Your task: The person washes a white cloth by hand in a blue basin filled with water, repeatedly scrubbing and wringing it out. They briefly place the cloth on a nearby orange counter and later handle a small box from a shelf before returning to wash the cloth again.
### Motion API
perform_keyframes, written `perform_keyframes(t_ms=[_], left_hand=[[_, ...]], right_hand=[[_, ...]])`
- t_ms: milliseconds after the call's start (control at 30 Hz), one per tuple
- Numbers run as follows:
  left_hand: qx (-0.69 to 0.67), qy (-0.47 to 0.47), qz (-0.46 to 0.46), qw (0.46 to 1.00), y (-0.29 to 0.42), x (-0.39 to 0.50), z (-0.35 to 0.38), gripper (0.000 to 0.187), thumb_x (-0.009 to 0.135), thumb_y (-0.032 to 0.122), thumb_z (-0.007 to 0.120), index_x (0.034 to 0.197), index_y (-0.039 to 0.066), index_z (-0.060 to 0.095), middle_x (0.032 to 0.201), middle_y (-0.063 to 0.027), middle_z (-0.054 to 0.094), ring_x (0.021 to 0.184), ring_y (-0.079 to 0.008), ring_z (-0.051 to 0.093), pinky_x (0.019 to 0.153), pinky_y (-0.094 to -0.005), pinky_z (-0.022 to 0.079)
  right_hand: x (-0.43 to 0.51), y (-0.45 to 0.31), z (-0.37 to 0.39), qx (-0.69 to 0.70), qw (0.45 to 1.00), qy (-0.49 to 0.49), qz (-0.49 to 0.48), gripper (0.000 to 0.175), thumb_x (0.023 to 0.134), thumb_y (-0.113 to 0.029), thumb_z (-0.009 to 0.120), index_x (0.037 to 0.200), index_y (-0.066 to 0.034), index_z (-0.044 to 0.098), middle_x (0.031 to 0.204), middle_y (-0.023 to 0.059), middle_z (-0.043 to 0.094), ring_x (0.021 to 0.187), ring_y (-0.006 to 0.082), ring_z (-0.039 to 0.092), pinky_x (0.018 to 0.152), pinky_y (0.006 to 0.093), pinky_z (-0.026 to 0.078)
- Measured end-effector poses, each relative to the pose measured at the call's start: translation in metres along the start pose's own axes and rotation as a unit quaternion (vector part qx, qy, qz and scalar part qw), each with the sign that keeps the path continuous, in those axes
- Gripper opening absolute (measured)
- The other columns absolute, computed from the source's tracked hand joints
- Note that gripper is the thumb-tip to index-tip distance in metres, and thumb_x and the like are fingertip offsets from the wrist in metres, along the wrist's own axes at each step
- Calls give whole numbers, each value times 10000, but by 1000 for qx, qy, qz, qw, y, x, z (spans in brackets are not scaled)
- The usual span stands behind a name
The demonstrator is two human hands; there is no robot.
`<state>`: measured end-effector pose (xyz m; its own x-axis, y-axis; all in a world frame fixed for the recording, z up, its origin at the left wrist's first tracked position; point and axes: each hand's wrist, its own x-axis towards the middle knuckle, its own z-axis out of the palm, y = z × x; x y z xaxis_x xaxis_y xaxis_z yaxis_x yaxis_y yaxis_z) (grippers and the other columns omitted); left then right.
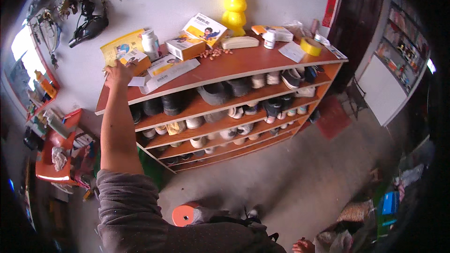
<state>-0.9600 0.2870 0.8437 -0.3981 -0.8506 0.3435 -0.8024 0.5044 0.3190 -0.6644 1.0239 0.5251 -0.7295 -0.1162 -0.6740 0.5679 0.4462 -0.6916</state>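
My left hand (119,74) reaches over the left end of a brown wooden shoe rack (232,65). Its fingers are at a small yellow-and-white carton (135,60) and the lower edge of a yellow printed packet (121,46); whether they grip either is unclear. Just right of the hand lies an opened, flattened carton (172,73). Behind that stand a white plastic bottle (150,44) and another yellow-and-white carton (185,47). My right hand (303,246) shows only partly at the bottom edge, low beside my body, and its grip is hidden.
A yellow bear figurine (235,10), a small white bottle (269,39) and a yellow tape roll (310,47) stand along the rack top. Shoes (214,93) fill the shelves below. An orange table (52,168) is at left, an orange round object (183,215) near my body.
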Motion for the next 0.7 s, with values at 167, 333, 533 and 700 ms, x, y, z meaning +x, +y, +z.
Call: perform_keyframes(t_ms=[167,333,533,700], left_hand=[[26,-16,-51,998,27,9,31,837,644,679,464,1240,107,334,1257,-220,276,1116,-415,378,853,-592,296],[99,61,-72,991,62,16,35,828,638,656,491,1244,110,344,1268,-216,290,1096,-427,397,863,-590,284],[44,40,-186,981,75,27,59,732,598,527,564,1225,190,392,1227,-182,324,1119,-368,378,867,-543,300],[-291,223,-142,919,-46,123,72,751,575,517,598,1209,164,407,1194,-194,342,1051,-357,422,894,-434,318]], right_hand=[[72,-93,-60,49,905,-174,-386,588,826,-365,510,1276,-62,282,1134,121,482,964,225,528,756,433,457],[131,-127,-82,7,999,13,-37,373,834,-285,520,1132,-63,497,966,97,583,865,238,556,736,389,467],[262,-179,-141,165,921,-222,-274,440,795,-409,485,1042,-47,523,965,149,567,897,246,517,803,362,346],[362,-219,-172,316,931,-148,107,200,779,-210,537,844,-21,552,741,146,601,599,237,591,465,261,442]])
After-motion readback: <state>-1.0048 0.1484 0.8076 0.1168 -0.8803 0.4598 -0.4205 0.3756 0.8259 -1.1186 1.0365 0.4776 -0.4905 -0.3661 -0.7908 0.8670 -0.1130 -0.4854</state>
